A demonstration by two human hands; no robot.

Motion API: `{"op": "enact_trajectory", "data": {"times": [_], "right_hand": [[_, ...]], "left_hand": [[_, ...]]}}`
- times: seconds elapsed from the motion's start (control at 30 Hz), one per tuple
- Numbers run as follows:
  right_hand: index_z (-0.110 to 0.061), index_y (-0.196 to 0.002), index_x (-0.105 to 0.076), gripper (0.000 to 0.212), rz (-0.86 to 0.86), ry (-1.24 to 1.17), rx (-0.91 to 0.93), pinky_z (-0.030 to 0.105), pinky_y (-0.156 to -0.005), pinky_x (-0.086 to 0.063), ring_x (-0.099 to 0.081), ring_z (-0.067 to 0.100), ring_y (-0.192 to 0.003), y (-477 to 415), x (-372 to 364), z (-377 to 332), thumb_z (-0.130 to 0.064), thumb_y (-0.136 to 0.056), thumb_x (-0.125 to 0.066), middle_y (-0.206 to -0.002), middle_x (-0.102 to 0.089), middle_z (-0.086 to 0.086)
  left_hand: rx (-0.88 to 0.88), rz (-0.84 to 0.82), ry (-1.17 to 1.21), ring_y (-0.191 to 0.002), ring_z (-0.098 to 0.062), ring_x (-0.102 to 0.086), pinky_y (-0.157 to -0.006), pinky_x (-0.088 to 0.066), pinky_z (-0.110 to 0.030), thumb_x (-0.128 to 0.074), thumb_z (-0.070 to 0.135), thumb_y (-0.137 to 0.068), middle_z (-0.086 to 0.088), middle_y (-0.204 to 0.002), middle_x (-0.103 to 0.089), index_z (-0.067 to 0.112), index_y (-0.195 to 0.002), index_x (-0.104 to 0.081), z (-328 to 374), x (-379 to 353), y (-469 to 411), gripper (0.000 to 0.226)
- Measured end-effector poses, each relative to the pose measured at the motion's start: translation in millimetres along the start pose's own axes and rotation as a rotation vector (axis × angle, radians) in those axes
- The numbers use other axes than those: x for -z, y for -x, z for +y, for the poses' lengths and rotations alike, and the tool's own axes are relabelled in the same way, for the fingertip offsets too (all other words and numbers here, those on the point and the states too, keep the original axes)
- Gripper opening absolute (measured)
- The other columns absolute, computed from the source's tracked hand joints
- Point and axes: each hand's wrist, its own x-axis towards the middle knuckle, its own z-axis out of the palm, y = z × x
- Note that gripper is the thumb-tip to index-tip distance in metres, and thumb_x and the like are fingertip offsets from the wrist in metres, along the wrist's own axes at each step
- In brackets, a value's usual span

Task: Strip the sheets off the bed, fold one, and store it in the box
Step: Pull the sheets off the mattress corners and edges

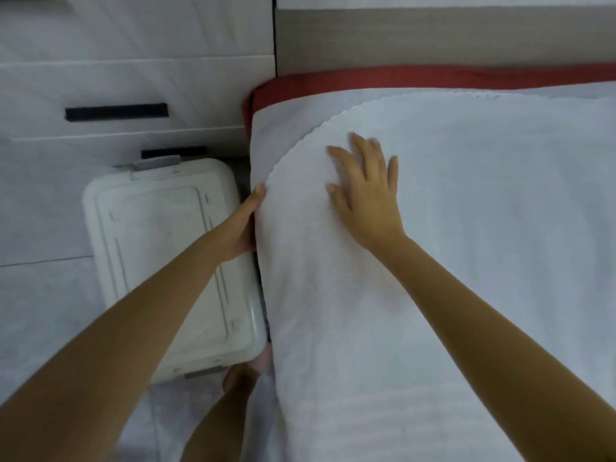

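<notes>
Sheet edge first: my left hand (243, 225) is tucked beside the scalloped white sheet (433, 261) spread on the bed (433, 78), fingers hidden, grip I cannot tell; right hand (366, 195) flat on it, fingers spread. I'd peel evenly — lidded box (160, 261) sits alongside.

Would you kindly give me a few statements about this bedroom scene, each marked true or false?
1. The box has its lid on. True.
2. The right hand lies flat on the top sheet. True.
3. The box stands on the bed. False: it stands on the floor.
4. The left hand rests on the lid. False: it holds the top sheet's side edge.
5. A red sheet shows beyond the top sheet's far end. True.
</notes>
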Motion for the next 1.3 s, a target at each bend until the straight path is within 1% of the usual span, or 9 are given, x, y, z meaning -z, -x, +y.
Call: {"op": "enact_trajectory", "data": {"times": [0.17, 0.33, 0.47, 0.57, 0.73, 0.87, 1.0, 1.13, 1.3], "right_hand": [[-0.036, -0.150, -0.004, 0.053, -0.158, 0.216, -0.081, 0.062, -0.110, 0.006, 0.004, 0.031, -0.146, 10.9, -17.2, -6.0, -0.043, -0.101, -0.022, -0.160, 0.003, -0.004], [-0.037, -0.149, 0.004, 0.054, -0.227, 0.244, -0.177, 0.065, -0.109, 0.005, 0.009, 0.031, -0.146, 11.9, -16.0, -24.6, -0.039, -0.102, -0.022, -0.159, 0.011, -0.005], [-0.038, -0.149, 0.009, 0.056, -0.264, 0.279, -0.241, 0.066, -0.109, 0.004, 0.011, 0.031, -0.145, 11.2, -15.0, -33.3, -0.036, -0.102, -0.023, -0.158, 0.016, -0.006], [-0.039, -0.148, 0.010, 0.057, -0.290, 0.286, -0.283, 0.066, -0.109, 0.003, 0.012, 0.031, -0.145, 10.0, -14.4, -37.3, -0.035, -0.103, -0.023, -0.158, 0.018, -0.007], [-0.033, -0.150, 0.007, 0.064, -0.302, 0.295, -0.329, 0.061, -0.113, -0.001, 0.009, 0.034, -0.145, 4.9, -7.3, -53.8, -0.017, -0.102, -0.031, -0.158, 0.016, -0.001], [-0.023, -0.148, -0.024, 0.054, -0.039, 0.235, -0.007, 0.044, -0.116, -0.016, -0.015, 0.033, -0.144, 12.5, -12.0, -83.7, -0.014, -0.097, -0.039, -0.157, -0.016, 0.008], [-0.016, -0.132, -0.050, 0.042, -0.118, 0.485, 0.522, 0.049, -0.114, -0.020, -0.037, 0.033, -0.134, 18.6, -46.1, -114.4, -0.019, -0.090, -0.053, -0.139, -0.048, 0.011], [-0.013, -0.137, -0.040, 0.051, -0.416, 0.870, 0.585, 0.052, -0.116, -0.002, -0.031, 0.032, -0.135, 14.4, -60.2, -134.8, -0.034, -0.093, -0.052, -0.140, -0.043, 0.013], [-0.013, -0.130, -0.050, 0.039, -0.487, 0.889, 0.634, 0.055, -0.114, -0.002, -0.034, 0.033, -0.131, 0.4, -52.7, -134.0, -0.030, -0.096, -0.048, -0.134, -0.048, 0.013]], "left_hand": [[0.067, -0.141, -0.013, -0.097, -0.004, -0.066, -0.080, -0.053, -0.024, -0.077, 0.077, -0.027, 0.015, -0.106, -0.069, 0.030, -0.115, -0.054, -38.6, 15.0, 8.8, 0.103], [0.138, -0.221, 0.011, -0.101, -0.008, -0.064, -0.083, -0.051, -0.022, -0.088, 0.060, -0.030, 0.008, -0.110, -0.068, 0.021, -0.119, -0.054, -73.9, 12.9, 25.8, 0.103], [0.041, 0.027, 0.130, -0.104, -0.019, -0.064, -0.087, -0.054, -0.031, -0.094, 0.036, -0.039, -0.006, -0.117, -0.066, 0.002, -0.129, -0.051, -92.8, 19.9, 38.4, 0.105], [-0.066, 0.213, 0.179, -0.095, -0.017, -0.066, -0.088, -0.054, -0.032, -0.079, 0.007, -0.069, -0.014, -0.118, -0.064, -0.002, -0.124, -0.054, -98.1, 27.5, 49.7, 0.062], [-0.248, 0.360, -0.121, -0.096, -0.011, -0.058, -0.083, -0.050, -0.020, -0.079, 0.008, -0.073, -0.001, -0.110, -0.060, 0.010, -0.119, -0.050, -99.0, 50.1, 63.5, 0.054], [-0.411, 0.408, -0.173, -0.087, -0.012, -0.053, -0.072, -0.050, -0.016, -0.077, -0.003, -0.071, 0.001, -0.093, -0.052, 0.024, -0.097, -0.041, -106.2, 59.6, 67.1, 0.052], [-0.590, 0.429, -0.330, -0.084, -0.001, -0.044, -0.075, -0.042, -0.018, -0.068, -0.005, -0.076, 0.011, -0.095, -0.041, 0.030, -0.099, -0.035, -114.2, 60.8, 63.9, 0.054], [-0.624, 0.567, -0.438, -0.081, -0.005, -0.044, -0.073, -0.037, -0.014, -0.053, -0.012, -0.079, 0.002, -0.090, -0.047, 0.020, -0.086, -0.050, -122.9, 64.6, 57.6, 0.033], [-0.543, 0.505, -0.330, -0.086, -0.002, -0.054, -0.081, -0.038, -0.001, -0.052, -0.011, -0.087, -0.009, -0.101, -0.063, 0.004, -0.098, -0.069, -124.3, 58.0, 51.8, 0.026]]}}
